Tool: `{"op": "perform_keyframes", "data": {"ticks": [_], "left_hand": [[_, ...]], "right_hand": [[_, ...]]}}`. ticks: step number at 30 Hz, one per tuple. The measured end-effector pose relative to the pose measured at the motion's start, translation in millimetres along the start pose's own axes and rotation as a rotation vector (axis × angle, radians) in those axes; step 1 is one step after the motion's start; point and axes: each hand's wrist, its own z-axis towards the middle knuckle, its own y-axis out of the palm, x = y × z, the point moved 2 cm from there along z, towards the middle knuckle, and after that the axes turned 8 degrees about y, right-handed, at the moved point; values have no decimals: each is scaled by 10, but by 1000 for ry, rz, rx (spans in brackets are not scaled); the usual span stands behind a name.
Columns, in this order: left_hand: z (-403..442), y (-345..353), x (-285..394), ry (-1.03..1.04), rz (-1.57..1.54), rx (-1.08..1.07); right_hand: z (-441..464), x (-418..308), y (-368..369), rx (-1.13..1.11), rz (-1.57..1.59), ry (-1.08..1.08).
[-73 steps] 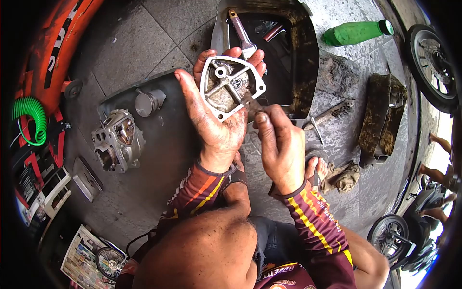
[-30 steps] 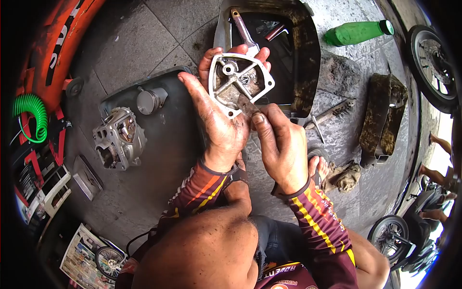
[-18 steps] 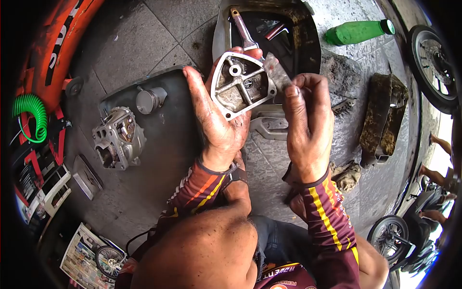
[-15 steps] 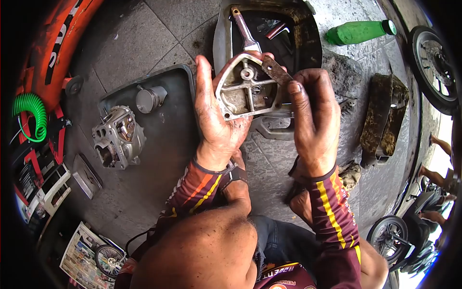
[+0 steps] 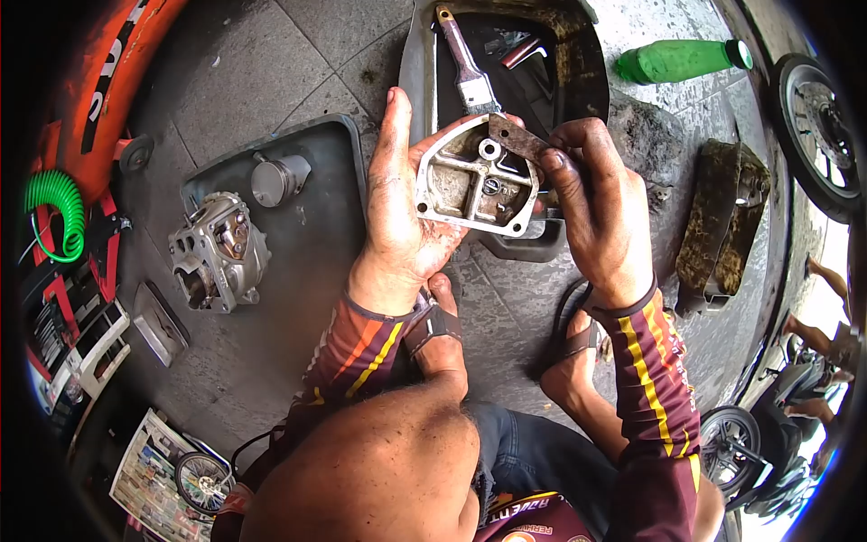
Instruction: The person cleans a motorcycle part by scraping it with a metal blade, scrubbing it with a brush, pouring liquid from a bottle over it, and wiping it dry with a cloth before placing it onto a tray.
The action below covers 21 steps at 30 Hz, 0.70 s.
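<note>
Holding a metal cover point(image 5: 475, 176) hollow side showing, the left hand point(image 5: 395, 203) cups it from below, with the deep pan point(image 5: 418, 68) beyond; the right hand point(image 5: 601, 203) pinches a flat blade point(image 5: 519, 141) between thumb and fingers, its end over the cover's upper rim, contact unclear. Brush point(image 5: 466, 61) lies in the pan; engine block point(image 5: 219, 251) and piston point(image 5: 280, 181) sit on the dark tray point(image 5: 316, 262)

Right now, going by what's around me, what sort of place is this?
Probably a motorcycle repair workshop: your left hand holds a metal cover, a piston lies in a dark tray, and a wheel with its tyre shows near the right edge.
</note>
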Motion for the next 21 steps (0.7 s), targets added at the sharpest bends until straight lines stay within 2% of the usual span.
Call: {"op": "perform_keyframes", "data": {"ticks": [5, 9, 17, 21], "left_hand": [[-14, 32, -7, 10, 76, -8], [-22, 44, 4, 10, 86, 17], [-24, 48, 20, 3, 88, 8], [-13, 66, 24, 12, 107, 7]], "right_hand": [[-30, -39, 20, -77, 27, 26], [6, -51, -1, 9, 14, 14], [-28, -59, -8, -82, -12, -10], [-33, -67, 10, -25, 3, -2]]}}
